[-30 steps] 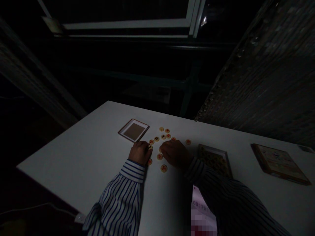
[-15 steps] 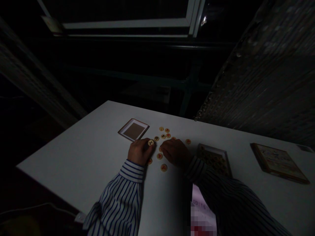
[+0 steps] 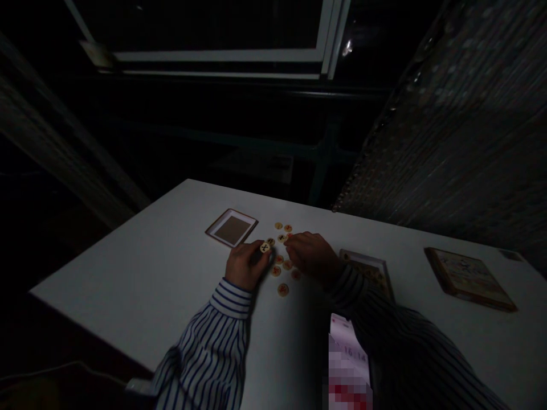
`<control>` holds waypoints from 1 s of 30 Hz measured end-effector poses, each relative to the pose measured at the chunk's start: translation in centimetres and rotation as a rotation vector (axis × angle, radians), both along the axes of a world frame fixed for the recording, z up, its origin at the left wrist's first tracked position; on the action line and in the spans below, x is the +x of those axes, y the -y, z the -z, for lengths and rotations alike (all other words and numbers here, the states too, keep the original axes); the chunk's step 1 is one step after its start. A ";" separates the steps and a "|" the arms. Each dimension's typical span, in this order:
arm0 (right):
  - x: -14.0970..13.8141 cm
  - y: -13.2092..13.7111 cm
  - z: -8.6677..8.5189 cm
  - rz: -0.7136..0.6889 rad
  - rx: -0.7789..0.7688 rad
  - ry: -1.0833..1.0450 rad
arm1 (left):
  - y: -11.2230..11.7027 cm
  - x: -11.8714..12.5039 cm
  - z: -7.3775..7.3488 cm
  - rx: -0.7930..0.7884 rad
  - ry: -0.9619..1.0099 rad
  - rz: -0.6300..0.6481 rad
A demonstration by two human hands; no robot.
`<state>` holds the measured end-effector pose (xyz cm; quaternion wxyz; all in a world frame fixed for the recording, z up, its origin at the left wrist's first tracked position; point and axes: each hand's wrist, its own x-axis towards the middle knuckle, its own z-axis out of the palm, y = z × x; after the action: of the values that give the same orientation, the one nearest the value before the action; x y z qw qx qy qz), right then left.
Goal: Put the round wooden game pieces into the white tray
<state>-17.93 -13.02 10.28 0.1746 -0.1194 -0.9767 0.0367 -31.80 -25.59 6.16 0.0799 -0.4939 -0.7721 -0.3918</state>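
My left hand pinches a round wooden Chinese chess piece with a black character, its face turned up toward me. Close beyond it lies another black-marked piece. My right hand is closed, fingers bent downward, with the fingertips beside a black-marked piece and a partly covered red-marked piece. Whatever is between those fingertips is hidden. Several red-marked pieces lie below the two hands, among them one near me. Two more pieces rest farther back.
A shallow tray-like box lid lies left of the pieces. Behind my right forearm is an open box holding many pieces. A flat printed box lies at the right. A lit phone is near my right sleeve.
My right hand has shifted slightly away from me, uncovering several red-marked pieces. The red-marked piece beside my left wrist no longer shows. My left hand keeps its piece.
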 end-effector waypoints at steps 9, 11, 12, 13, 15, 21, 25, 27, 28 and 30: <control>3.1 -0.7 -1.5 0.044 -0.055 -0.032 | -0.2 1.6 -0.6 0.033 -0.053 0.069; 3.8 -0.7 -1.8 0.053 -0.055 -0.028 | -0.2 2.0 -0.7 0.041 -0.057 0.075; 4.2 -0.7 -1.9 0.058 -0.053 -0.024 | -0.2 2.1 -0.8 0.041 -0.060 0.077; 4.5 -0.7 -1.9 0.065 -0.050 -0.022 | -0.3 2.3 -1.0 0.040 -0.062 0.081; 5.0 -0.7 -2.0 0.080 -0.048 -0.027 | -0.3 2.6 -1.2 0.039 -0.067 0.091; 6.3 -0.9 -1.9 0.087 -0.037 -0.052 | -0.6 3.7 -1.9 0.046 -0.083 0.145; 7.0 -1.4 -1.5 0.075 -0.028 -0.047 | -0.9 4.5 -1.8 0.071 -0.107 0.165; 7.3 -1.6 -1.2 0.072 -0.036 -0.058 | -1.2 4.8 -1.8 0.079 -0.108 0.177; 7.5 -1.7 -1.0 0.069 -0.045 -0.066 | -1.3 5.0 -1.8 0.079 -0.111 0.185; 7.7 -1.9 -0.8 0.062 -0.075 -0.085 | -1.5 5.4 -1.9 0.073 -0.122 0.198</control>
<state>-10.18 -11.10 11.09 0.2125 -0.1544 -0.9621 0.0730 -26.39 -24.08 8.03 0.1056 -0.5875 -0.6983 -0.3950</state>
